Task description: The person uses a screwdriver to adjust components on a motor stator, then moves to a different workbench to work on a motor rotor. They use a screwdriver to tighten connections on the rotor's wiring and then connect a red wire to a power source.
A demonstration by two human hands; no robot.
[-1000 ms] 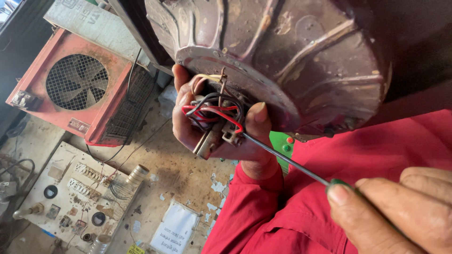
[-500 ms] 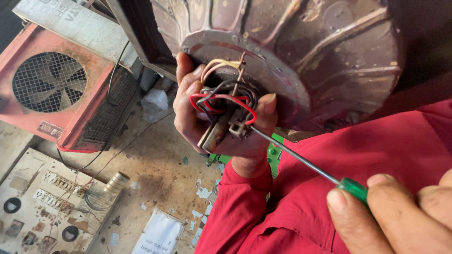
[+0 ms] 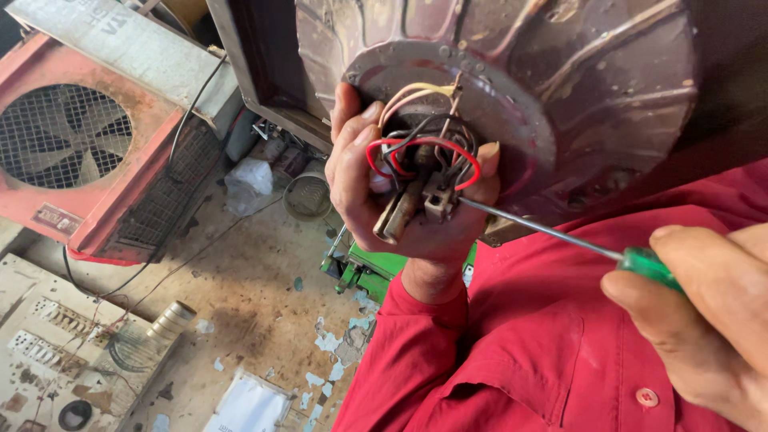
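Left hand (image 3: 400, 200) cups motor wires (image 3: 420, 152) (red, black); right hand (image 3: 712, 312) holds screwdriver (image 3: 552, 232).

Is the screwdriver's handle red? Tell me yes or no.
No, the right hand grips a screwdriver with a green handle, its thin metal shaft reaching to the terminal block held in the left hand.

Bright, even daylight; soft shadows on the floor (image 3: 240, 320), sharp centre, slightly blurred near right hand (image 3: 704, 312).

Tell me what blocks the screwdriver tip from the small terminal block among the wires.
Nothing visible: the thin steel screwdriver already meets the grey terminal block. Red wire loops curl just above, left hand cupping underneath.
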